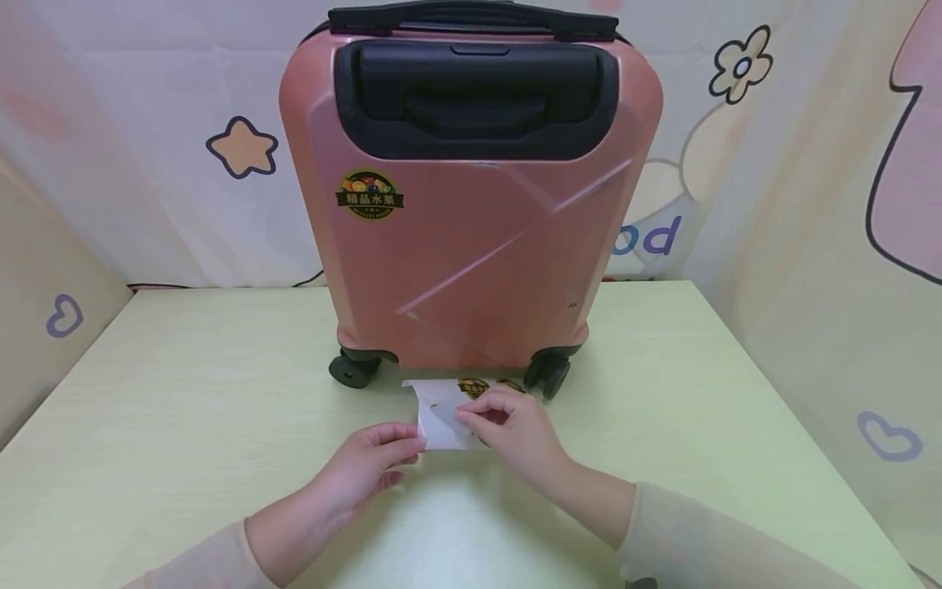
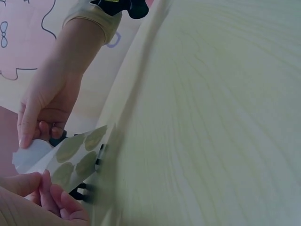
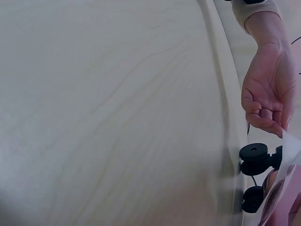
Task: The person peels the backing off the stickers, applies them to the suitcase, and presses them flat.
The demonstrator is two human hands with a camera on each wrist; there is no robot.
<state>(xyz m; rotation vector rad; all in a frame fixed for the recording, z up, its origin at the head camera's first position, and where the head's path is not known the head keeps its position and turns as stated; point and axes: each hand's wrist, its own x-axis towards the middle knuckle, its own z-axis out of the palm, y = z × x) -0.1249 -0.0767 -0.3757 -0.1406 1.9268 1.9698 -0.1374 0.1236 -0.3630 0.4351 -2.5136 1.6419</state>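
Observation:
Low in front of the suitcase's wheels, my left hand (image 1: pixel 374 462) pinches the left edge of a white sticker sheet (image 1: pixel 434 425) between thumb and fingers. My right hand (image 1: pixel 526 429) pinches a pale, round-edged sticker (image 2: pixel 35 153) that lifts from the sheet, seen from its back. Dark round fruit labels (image 1: pixel 473 388) show on the sheet's far side; the right hand covers others. Behind stands an upright pink suitcase (image 1: pixel 471 237). A matching round fruit sticker (image 1: pixel 370 195) is on its upper left.
The suitcase rests on castors (image 1: pixel 355 370) on a pale wood-grain table (image 1: pixel 184 393). Its black handle panel (image 1: pixel 478 102) is at the top. A printed cloth (image 1: pixel 162 98) with stars, hearts and flowers surrounds the table at the back and sides.

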